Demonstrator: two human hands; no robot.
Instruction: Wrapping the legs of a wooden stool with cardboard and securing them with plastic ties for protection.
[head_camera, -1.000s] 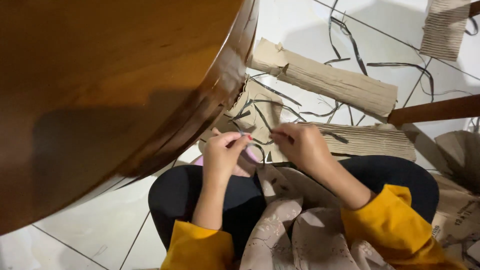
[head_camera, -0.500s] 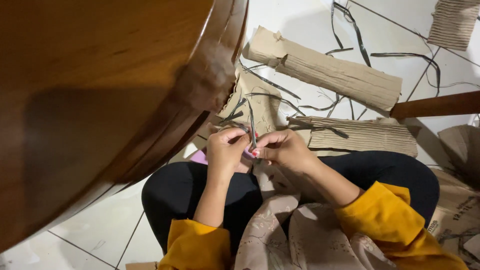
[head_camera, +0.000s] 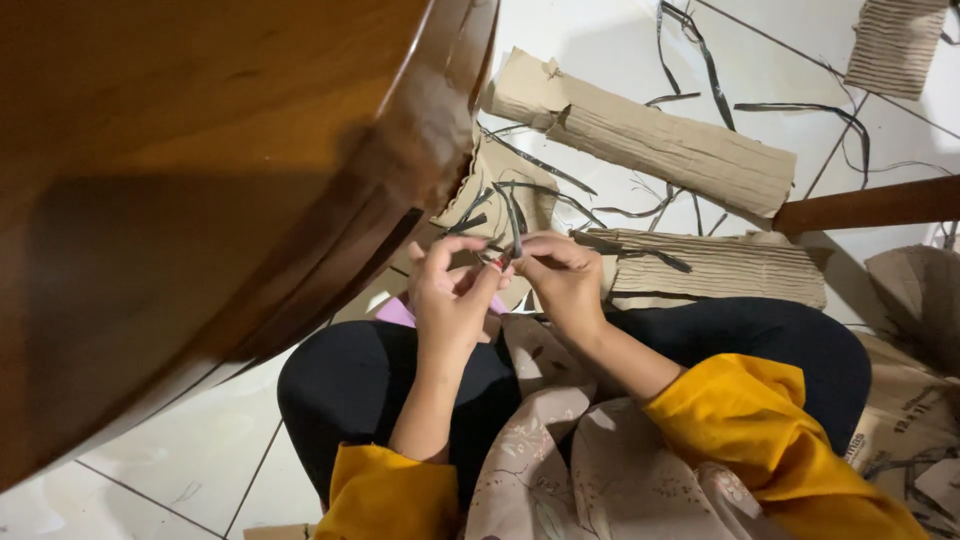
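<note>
In the head view, a glossy brown wooden tabletop (head_camera: 200, 180) with a rounded edge fills the left. On the white tiled floor (head_camera: 180, 450) lie ribbed, flattened cardboard rolls (head_camera: 660, 150), tan and matte. Above the black-clad lap, the left hand (head_camera: 450, 300) and right hand (head_camera: 565, 280) meet, fingertips pinching a thin dark strip (head_camera: 513, 220). The strip is flat and narrow, its long axis running up and away from the fingers towards the cardboard. Similar dark strips (head_camera: 700, 60) curl across the tiles.

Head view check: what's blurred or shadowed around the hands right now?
Head view: the wooden tabletop looms close and soft, its edge smeared, with a dark shadow across it; left hand and right hand are fairly sharp, pinching thin dark strips; white floor tiles glare bright.
</note>
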